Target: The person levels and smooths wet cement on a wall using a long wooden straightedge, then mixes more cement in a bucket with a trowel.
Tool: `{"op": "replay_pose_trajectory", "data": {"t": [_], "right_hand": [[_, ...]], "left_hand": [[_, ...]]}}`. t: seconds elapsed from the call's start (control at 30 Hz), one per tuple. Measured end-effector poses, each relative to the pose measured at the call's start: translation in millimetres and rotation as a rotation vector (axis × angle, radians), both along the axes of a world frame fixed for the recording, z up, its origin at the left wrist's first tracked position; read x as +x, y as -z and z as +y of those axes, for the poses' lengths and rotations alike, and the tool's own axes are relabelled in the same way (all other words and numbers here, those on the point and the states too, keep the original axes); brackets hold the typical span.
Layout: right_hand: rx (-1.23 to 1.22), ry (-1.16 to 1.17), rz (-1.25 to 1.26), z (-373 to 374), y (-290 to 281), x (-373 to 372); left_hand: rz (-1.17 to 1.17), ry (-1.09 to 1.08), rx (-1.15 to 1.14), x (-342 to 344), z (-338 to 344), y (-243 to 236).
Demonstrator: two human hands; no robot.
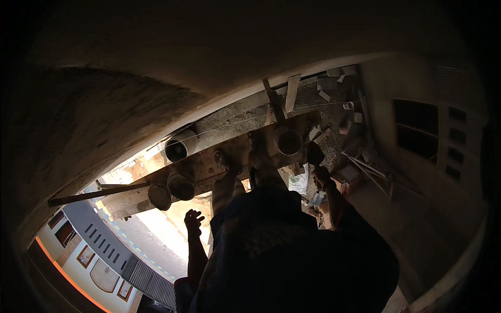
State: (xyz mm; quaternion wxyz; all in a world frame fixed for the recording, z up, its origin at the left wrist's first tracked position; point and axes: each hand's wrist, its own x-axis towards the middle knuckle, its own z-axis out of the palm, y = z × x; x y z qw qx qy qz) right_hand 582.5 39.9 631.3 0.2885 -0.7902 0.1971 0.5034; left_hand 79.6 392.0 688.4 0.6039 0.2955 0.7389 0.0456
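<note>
I look down past my dark shirt to my feet on a wooden plank scaffold (206,161). My left hand (194,220) hangs open at lower left, fingers apart and slightly bent, holding nothing. My right hand (321,175) is closed on the handle of a trowel, its dark blade (314,153) pointing away from me beside a bucket (288,141) on the planks. Two more containers (181,186) (159,197) sit on the plank left of my feet; their contents are too dark to tell.
A rough plastered surface (120,104) arches close overhead. Below lie a large container (177,147), loose boards (292,91), rubble, a white sack (297,182) and leaning timber (368,169). A wall with window openings (415,130) stands at right. A building (104,274) shows beyond the lower-left edge.
</note>
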Motion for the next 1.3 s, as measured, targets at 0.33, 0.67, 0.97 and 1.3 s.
{"op": "replay_pose_trajectory", "data": {"t": [0.33,0.67,0.97,1.3], "right_hand": [[0.294,-0.188,0.246,144.8,-24.9,-26.6],[0.732,-1.298,-0.181,312.8,-17.6,-106.8],[0.240,-1.658,-0.117,256.8,156.6,7.4],[-0.161,-2.233,-0.047,187.0,362.2,55.3]], "left_hand": [[-0.420,0.277,0.101,187.4,71.6,-3.7],[-0.607,-0.141,-0.128,276.7,14.5,41.6],[-0.435,-0.327,0.264,191.7,-21.3,178.4],[-0.438,-0.678,-0.322,198.5,-68.7,280.7]]}}
